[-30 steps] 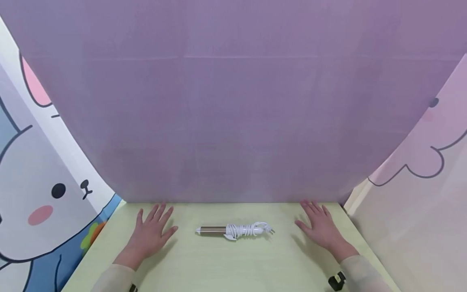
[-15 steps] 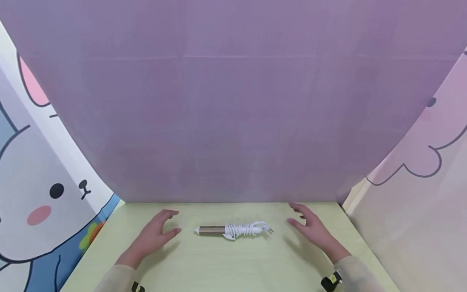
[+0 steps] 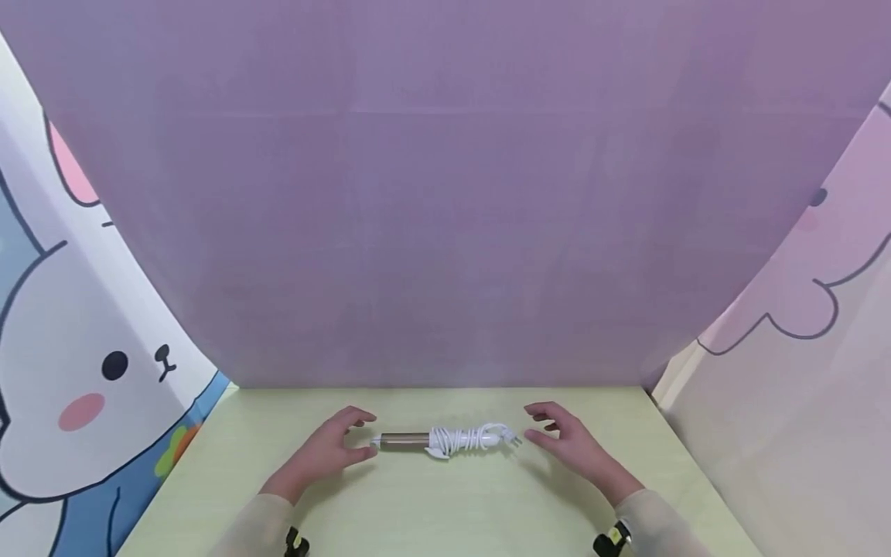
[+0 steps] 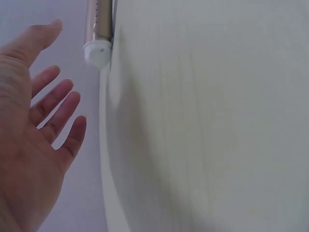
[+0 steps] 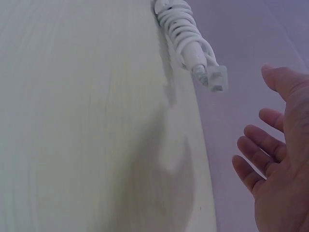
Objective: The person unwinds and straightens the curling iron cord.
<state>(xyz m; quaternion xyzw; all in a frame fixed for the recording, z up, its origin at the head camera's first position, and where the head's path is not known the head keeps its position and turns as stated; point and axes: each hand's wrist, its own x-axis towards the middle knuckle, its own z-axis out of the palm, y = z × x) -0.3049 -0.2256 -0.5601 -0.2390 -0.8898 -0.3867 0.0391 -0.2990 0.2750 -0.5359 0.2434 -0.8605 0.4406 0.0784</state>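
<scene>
A curling iron point(image 3: 406, 441) with a brownish-gold barrel and white tip lies crosswise on the pale table. Its white cord point(image 3: 455, 439) is wound round the handle, and the plug point(image 5: 217, 79) sticks out at the right end. My left hand point(image 3: 327, 451) hovers around the tip end, thumb and fingers spread apart. In the left wrist view a gap shows between that hand point(image 4: 34, 125) and the barrel's white cap point(image 4: 97, 54). On the other side, my right hand point(image 3: 574, 445) is beside the plug with fingers bent loosely, holding nothing.
The pale wooden table point(image 3: 431, 510) ends at a purple cloth point(image 3: 445, 232) hanging behind it. Cartoon-printed cloths point(image 3: 104, 433) stand along the left and right sides. Black devices point(image 3: 611, 540) are strapped at both wrists.
Both hands have moved inward from flat, spread poses near the table's sides to the two ends of the curling iron, their fingers bending. The curling iron has stayed in place.
</scene>
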